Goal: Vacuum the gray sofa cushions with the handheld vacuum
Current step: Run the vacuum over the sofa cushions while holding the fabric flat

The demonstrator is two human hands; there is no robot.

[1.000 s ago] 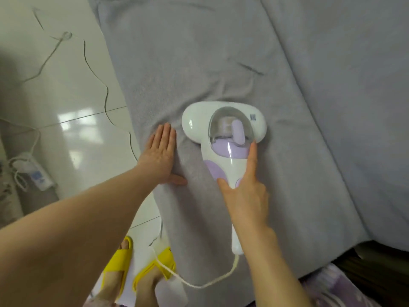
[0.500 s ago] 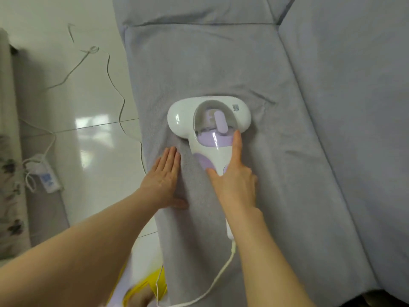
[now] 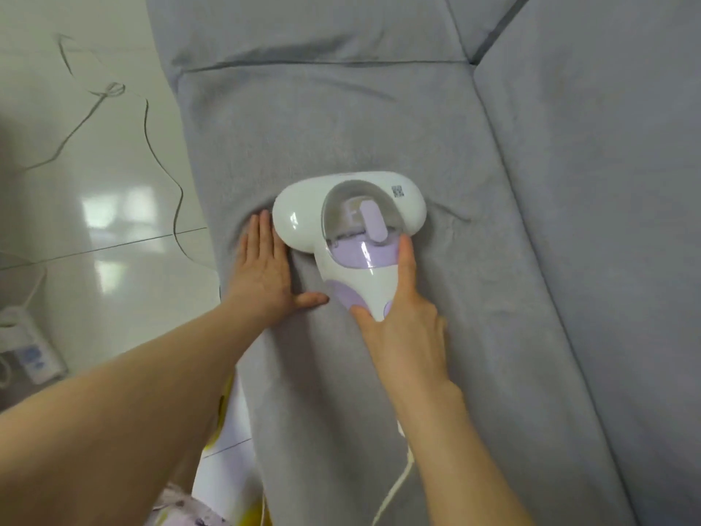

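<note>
The right hand (image 3: pixel 406 332) grips the vacuum (image 3: pixel 349 222), now pushed farther up the gray cushion (image 3: pixel 341 119). The left hand (image 3: pixel 263 271) lies flat, open, so cleaning moves on.

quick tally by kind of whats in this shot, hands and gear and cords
hands: 2, left hand and right hand
handheld vacuum: 1
power strip: 1
cords: 2, vacuum cord and floor cord
total: 6
</note>
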